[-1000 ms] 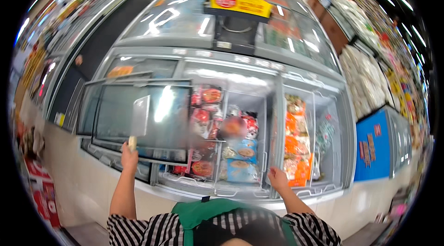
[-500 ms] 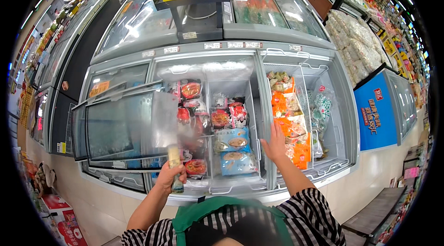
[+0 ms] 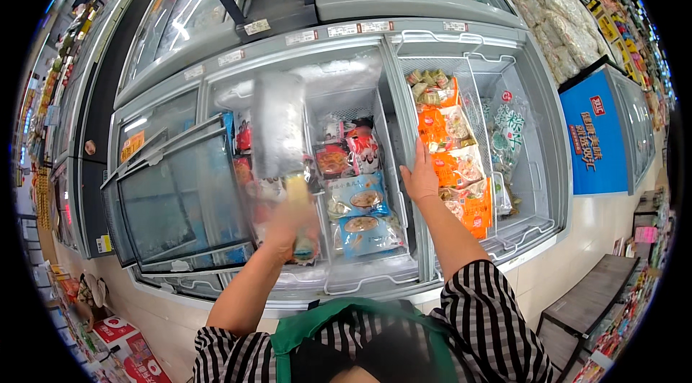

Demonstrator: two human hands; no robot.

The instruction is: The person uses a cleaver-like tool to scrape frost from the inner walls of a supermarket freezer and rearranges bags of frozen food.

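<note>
Fingers of the left hand [image 3: 288,223] are closed around a broad, silvery flat-bladed tool with a pale yellow handle [image 3: 280,131]; hand and tool are both blurred. Its blade points away from the person above the freezer's middle bay, and whether it touches anything below I cannot tell. Loosely extended, the fingers of the right hand [image 3: 420,175] lie along the grey divider, gripping nothing visible.

Beneath both hands is a grey, open-topped chest freezer [image 3: 556,152] with whitish frost [image 3: 342,74] along its back wall. It stands on a pale tiled floor [image 3: 173,318] in a shop, near a blue-sided cabinet with a glass front [image 3: 602,131] and a heap of whitish plastic-wrapped bags [image 3: 555,26].

Black-framed sliding glass lids [image 3: 173,199] cover much of the left bay (tilted, as the fisheye shows them). Red-and-black food packets [image 3: 360,152] and blue-and-white plastic bags [image 3: 357,194] fill the middle baskets. Bright orange food bags [image 3: 472,214] sit just right of the right hand. Blade and left forearm partly hide the packets below.
</note>
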